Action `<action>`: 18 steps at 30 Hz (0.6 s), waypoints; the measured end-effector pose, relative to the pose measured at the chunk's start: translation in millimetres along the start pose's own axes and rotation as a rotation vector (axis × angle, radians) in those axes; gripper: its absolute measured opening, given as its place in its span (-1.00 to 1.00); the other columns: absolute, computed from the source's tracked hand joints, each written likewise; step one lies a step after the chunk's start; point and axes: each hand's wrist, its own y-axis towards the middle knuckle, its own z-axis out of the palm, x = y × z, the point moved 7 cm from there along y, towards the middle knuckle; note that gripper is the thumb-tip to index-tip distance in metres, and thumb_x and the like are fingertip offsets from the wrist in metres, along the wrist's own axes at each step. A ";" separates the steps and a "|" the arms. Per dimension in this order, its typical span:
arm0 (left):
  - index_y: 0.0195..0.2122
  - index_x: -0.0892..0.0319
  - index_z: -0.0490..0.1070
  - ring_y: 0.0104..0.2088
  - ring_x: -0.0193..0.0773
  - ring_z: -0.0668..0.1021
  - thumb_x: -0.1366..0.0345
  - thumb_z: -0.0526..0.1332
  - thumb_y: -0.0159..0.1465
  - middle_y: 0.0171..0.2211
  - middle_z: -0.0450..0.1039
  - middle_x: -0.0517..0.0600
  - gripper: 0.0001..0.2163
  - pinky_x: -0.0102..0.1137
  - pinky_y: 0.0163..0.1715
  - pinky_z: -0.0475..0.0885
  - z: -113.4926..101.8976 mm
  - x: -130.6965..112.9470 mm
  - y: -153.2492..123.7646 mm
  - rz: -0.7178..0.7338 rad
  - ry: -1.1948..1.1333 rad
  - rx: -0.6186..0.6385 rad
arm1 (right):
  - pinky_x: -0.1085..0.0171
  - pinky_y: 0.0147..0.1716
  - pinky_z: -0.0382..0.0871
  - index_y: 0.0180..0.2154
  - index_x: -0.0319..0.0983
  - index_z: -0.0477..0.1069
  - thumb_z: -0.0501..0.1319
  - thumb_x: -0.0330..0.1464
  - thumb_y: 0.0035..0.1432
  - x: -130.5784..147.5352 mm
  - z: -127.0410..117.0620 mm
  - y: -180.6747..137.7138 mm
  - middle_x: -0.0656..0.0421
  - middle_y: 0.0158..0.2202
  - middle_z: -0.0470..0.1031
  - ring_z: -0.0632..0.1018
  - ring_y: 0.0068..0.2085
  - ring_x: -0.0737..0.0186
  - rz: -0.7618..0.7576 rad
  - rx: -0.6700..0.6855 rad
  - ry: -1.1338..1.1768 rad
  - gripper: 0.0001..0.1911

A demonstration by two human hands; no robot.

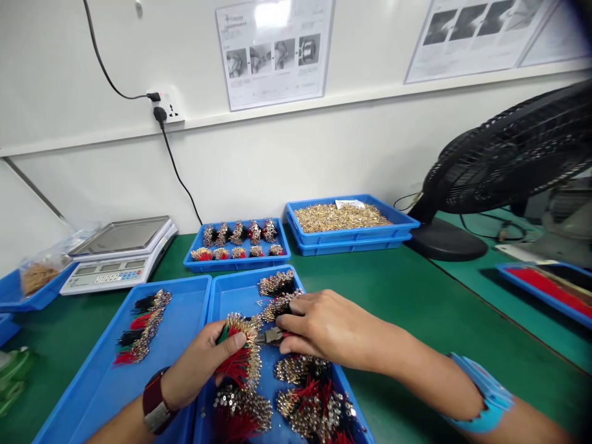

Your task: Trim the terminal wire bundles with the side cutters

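Observation:
My left hand [203, 364] grips a bundle of red and black wires [238, 354] tipped with metal terminals. My right hand [324, 327] is closed around small pliers [271, 336], whose steel nose points left and touches or nearly touches that bundle. Both hands are over a blue tray [219, 314], which holds several more wire bundles [314, 401]. Other bundles [143, 327] lie in a second blue tray [180, 345] to the left. The pliers' handles are hidden by my right hand.
Ahead on the green bench are a digital scale [118, 253], a blue tray of wire bundles [235, 265] and stacked blue trays of brass terminals [351, 243]. A black fan [509, 154] stands at right, beyond which lies a tray of red wires [546, 290].

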 end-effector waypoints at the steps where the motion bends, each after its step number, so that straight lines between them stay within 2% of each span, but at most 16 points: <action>1: -0.24 0.27 0.51 -0.61 -0.46 0.26 -0.19 0.41 0.14 -0.54 0.36 -0.14 -0.47 -0.54 -0.67 0.13 -0.7 0.9 0.2 -0.006 0.006 0.001 | 0.18 -0.42 0.08 -0.25 -0.22 0.41 0.01 -0.04 0.49 0.8 -1.1 -0.3 0.17 -0.39 0.44 0.41 -0.37 0.24 -0.006 -0.005 0.016 -0.56; 8: -0.18 0.26 0.56 -0.61 -0.43 0.28 -0.15 0.43 0.14 -0.49 0.43 -0.08 -0.48 -0.51 -0.65 0.14 -3.2 -5.0 -4.1 -0.004 0.007 0.063 | 0.19 -0.39 0.09 -0.22 -0.23 0.45 -0.05 -0.02 0.49 -5.4 -7.4 -0.7 0.15 -0.38 0.43 0.38 -0.38 0.22 0.043 -0.043 -0.023 -0.49; 18: -0.22 0.23 0.55 -0.48 -0.29 0.45 -0.12 0.46 0.10 -0.45 0.46 -0.04 -0.52 -0.45 -0.49 0.33 -1.0 -6.7 -4.9 0.028 0.003 0.121 | 0.18 -0.35 0.17 -0.17 -0.24 0.46 -0.05 0.02 0.48 -5.0 -1.0 0.8 0.13 -0.34 0.45 0.41 -0.34 0.20 0.013 -0.009 0.000 -0.47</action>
